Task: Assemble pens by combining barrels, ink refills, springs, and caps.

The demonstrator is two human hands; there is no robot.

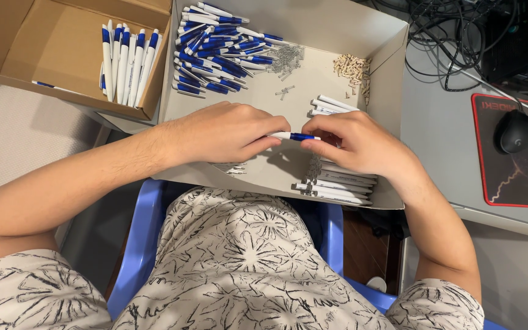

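My left hand [227, 131] and my right hand [355, 143] meet over a shallow white box [386, 79] and together hold one white-and-blue pen [294, 136] lying level between their fingertips. White pen barrels [340, 189] are stacked under and in front of my right hand, and more white barrels [331, 105] lie just behind it. A heap of blue pen parts [218, 52] fills the box's far left corner. Small metal springs [285, 61] and tan small pieces [352, 67] lie at the back of the box.
A brown cardboard box [44, 49] at the far left holds a row of finished white-and-blue pens [126, 61]. To the right, a black mouse [514, 131] rests on a dark red-edged mat [520, 177], with tangled cables [453, 30] behind. I sit on a blue chair [139, 244].
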